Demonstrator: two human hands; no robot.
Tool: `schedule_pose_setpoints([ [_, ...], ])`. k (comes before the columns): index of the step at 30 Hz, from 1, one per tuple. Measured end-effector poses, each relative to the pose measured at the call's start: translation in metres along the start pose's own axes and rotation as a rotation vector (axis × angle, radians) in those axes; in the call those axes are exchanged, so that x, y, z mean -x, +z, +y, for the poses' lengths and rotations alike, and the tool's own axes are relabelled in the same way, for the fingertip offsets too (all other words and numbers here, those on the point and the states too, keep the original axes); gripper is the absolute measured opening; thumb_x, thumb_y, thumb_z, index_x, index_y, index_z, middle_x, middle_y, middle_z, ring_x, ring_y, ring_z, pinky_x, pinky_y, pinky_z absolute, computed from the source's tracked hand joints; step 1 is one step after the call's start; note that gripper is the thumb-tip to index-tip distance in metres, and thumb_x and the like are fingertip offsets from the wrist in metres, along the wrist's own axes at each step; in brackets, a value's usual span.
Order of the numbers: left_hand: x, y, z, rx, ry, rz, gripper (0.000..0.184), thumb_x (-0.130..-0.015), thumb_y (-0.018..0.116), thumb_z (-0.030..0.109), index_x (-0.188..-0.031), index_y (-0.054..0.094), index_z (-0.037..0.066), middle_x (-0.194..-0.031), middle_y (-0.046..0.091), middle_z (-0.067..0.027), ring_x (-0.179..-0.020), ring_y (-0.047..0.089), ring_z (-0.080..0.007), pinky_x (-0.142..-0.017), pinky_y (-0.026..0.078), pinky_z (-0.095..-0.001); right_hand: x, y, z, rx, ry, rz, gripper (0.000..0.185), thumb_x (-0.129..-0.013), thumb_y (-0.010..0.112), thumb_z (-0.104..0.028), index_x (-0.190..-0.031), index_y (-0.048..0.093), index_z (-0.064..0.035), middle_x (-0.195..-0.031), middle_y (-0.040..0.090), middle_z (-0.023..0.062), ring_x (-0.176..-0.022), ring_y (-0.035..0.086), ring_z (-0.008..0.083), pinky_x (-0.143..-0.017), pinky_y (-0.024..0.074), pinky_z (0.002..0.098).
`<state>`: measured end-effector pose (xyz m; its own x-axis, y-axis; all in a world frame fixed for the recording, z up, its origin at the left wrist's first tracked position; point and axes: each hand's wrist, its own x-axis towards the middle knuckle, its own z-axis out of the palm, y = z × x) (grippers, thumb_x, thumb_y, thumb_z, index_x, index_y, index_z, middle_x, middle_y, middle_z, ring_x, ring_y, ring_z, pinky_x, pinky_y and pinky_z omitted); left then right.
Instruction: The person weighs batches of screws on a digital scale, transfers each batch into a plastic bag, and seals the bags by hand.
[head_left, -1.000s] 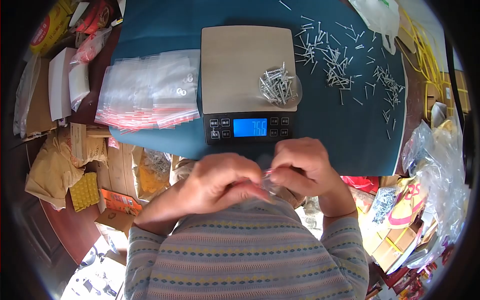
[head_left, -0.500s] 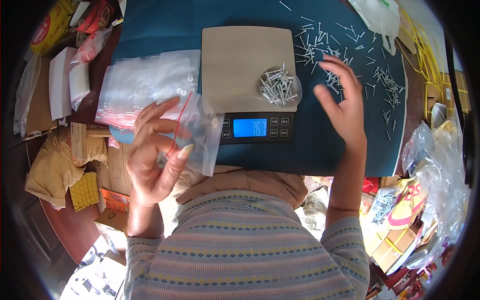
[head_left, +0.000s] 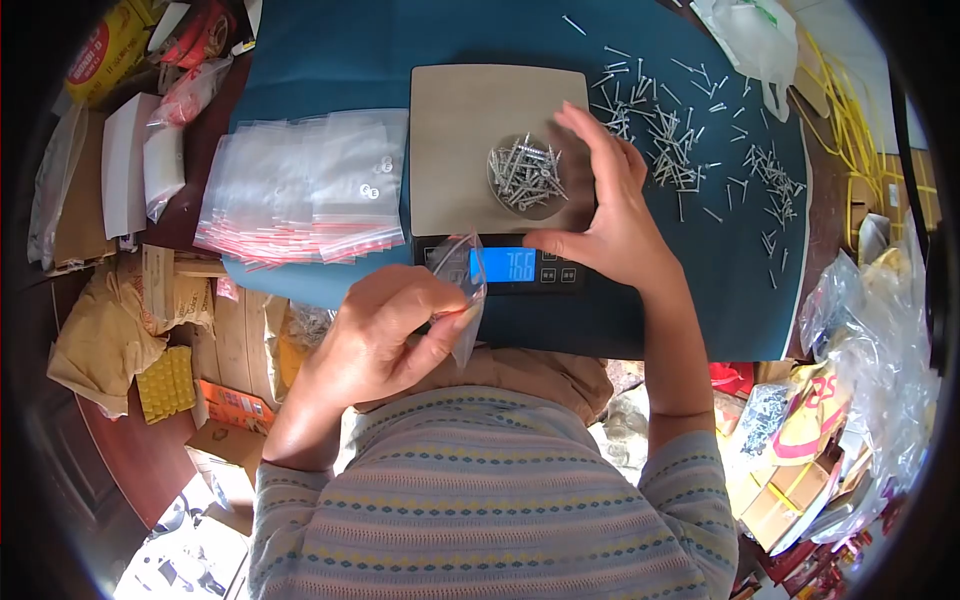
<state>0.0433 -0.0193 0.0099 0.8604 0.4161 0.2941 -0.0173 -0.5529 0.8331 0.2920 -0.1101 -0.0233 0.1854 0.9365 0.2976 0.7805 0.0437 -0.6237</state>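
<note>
Left hand (head_left: 385,335) pinches 1 clear bag (head_left: 466,345) over the scale's (head_left: 450,130) near edge. My right hand (head_left: 628,215) is open, curved around the right side of 1 dish (head_left: 541,211) of screws (head_left: 524,170) on the scale; contact cannot be confirmed. I judge the step as gripping the dish, which calls for level, gentle fingers.
</note>
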Motion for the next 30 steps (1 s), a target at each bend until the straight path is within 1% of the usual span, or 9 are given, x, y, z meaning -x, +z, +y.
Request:
schedule_pose_setpoints([
  [4, -0.004, 0.003, 0.002, -0.033, -0.046, 0.016, 0.018, -0.076, 0.07, -0.003, -0.09, 0.059, 0.001, -0.081, 0.061, -0.0098, -0.066, 0.063, -0.0276, -0.056, 0.049, -0.0332, -0.001, 0.017, 0.007, 0.071, -0.066, -0.026, 0.088, -0.066, 0.083, -0.039, -0.135, 0.039, -0.007, -0.132, 0.051, 0.0161, -0.127, 0.046, 0.0345, -0.109, 0.0121, 0.0528],
  [5, -0.005, 0.004, 0.001, -0.052, -0.051, 0.031, 0.018, -0.077, 0.07, -0.003, -0.091, 0.059, 0.001, -0.083, 0.061, -0.0098, -0.065, 0.063, -0.027, -0.055, 0.05, -0.033, 0.0, 0.013, 0.004, 0.044, -0.062, -0.053, 0.081, -0.068, 0.084, -0.027, -0.133, 0.039, -0.0072, -0.128, 0.053, 0.011, -0.117, 0.053, 0.0273, -0.108, 0.0244, 0.047],
  [9, -0.008, 0.007, -0.001, -0.122, -0.116, 0.005, 0.018, -0.079, 0.068, -0.004, -0.093, 0.062, 0.004, -0.094, 0.058, -0.0119, -0.066, 0.063, -0.0244, -0.057, 0.052, -0.0348, -0.004, 0.003, -0.014, -0.885, 0.16, -0.104, 0.056, -0.067, 0.078, -0.008, -0.115, 0.051, -0.0044, -0.113, 0.052, 0.0096, -0.107, 0.055, 0.0217, -0.09, 0.0439, 0.0296],
  [12, -0.01, 0.014, 0.0, -0.148, -0.09, -0.006, 0.021, -0.077, 0.069, -0.006, -0.095, 0.066, 0.005, -0.096, 0.054, -0.0116, -0.072, 0.062, -0.0223, -0.06, 0.052, -0.034, -0.017, -0.02, -0.031, -0.633, -0.086, -0.269, 0.05, -0.062, 0.07, 0.0, -0.11, 0.056, -0.0044, -0.11, 0.05, 0.0094, -0.101, 0.055, 0.022, -0.091, 0.0424, 0.0307],
  [17, -0.015, 0.03, 0.001, -0.198, 0.057, 0.046, 0.027, -0.071, 0.068, -0.007, -0.096, 0.068, 0.005, -0.094, 0.048, -0.0074, -0.068, 0.06, -0.019, -0.057, 0.053, -0.0307, -0.021, -0.025, -0.067, -0.118, -0.178, -0.266, 0.055, -0.058, 0.065, 0.003, -0.111, 0.059, -0.0083, -0.105, 0.048, 0.0094, -0.081, 0.062, 0.0255, -0.059, 0.0493, 0.0366],
  [21, -0.016, 0.025, 0.005, -0.201, 0.061, 0.086, 0.028, -0.069, 0.07, -0.008, -0.094, 0.069, 0.004, -0.094, 0.046, -0.0071, -0.069, 0.057, -0.017, -0.055, 0.05, -0.0296, -0.022, -0.046, -0.079, -0.213, -0.079, -0.218, 0.057, -0.053, 0.063, 0.003, -0.108, 0.067, -0.0105, -0.105, 0.05, 0.0108, -0.091, 0.058, 0.0255, -0.076, 0.048, 0.0326],
  [25, -0.013, 0.018, 0.001, -0.191, 0.076, 0.16, 0.025, -0.069, 0.074, -0.007, -0.091, 0.069, 0.004, -0.1, 0.049, -0.0074, -0.067, 0.055, -0.0146, -0.053, 0.046, -0.0294, -0.021, -0.04, -0.032, -0.269, -0.092, 0.014, 0.056, -0.064, 0.074, -0.001, -0.117, 0.055, -0.0083, -0.107, 0.056, 0.0101, -0.099, 0.059, 0.0275, -0.086, 0.0477, 0.0346],
  [28, -0.016, 0.011, 0.005, -0.122, 0.082, 0.218, 0.015, -0.076, 0.072, -0.004, -0.089, 0.069, 0.003, -0.112, 0.051, -0.0141, -0.08, 0.062, -0.0197, -0.062, 0.054, -0.0295, -0.008, -0.018, -0.004, -0.078, 0.099, -0.086, 0.068, -0.062, 0.085, -0.018, -0.121, 0.052, -0.01, -0.115, 0.056, 0.0105, -0.119, 0.049, 0.0289, -0.101, 0.035, 0.0419],
  [30, -0.016, 0.012, 0.005, -0.001, 0.063, 0.272, 0.011, -0.08, 0.07, -0.002, -0.09, 0.068, 0.001, -0.117, 0.051, -0.019, -0.09, 0.066, -0.0252, -0.07, 0.058, -0.0311, -0.003, -0.014, -0.012, 0.063, -0.045, -0.023, 0.06, -0.068, 0.082, -0.025, -0.119, 0.055, -0.01, -0.122, 0.055, 0.0088, -0.121, 0.049, 0.029, -0.105, 0.0267, 0.0437],
])
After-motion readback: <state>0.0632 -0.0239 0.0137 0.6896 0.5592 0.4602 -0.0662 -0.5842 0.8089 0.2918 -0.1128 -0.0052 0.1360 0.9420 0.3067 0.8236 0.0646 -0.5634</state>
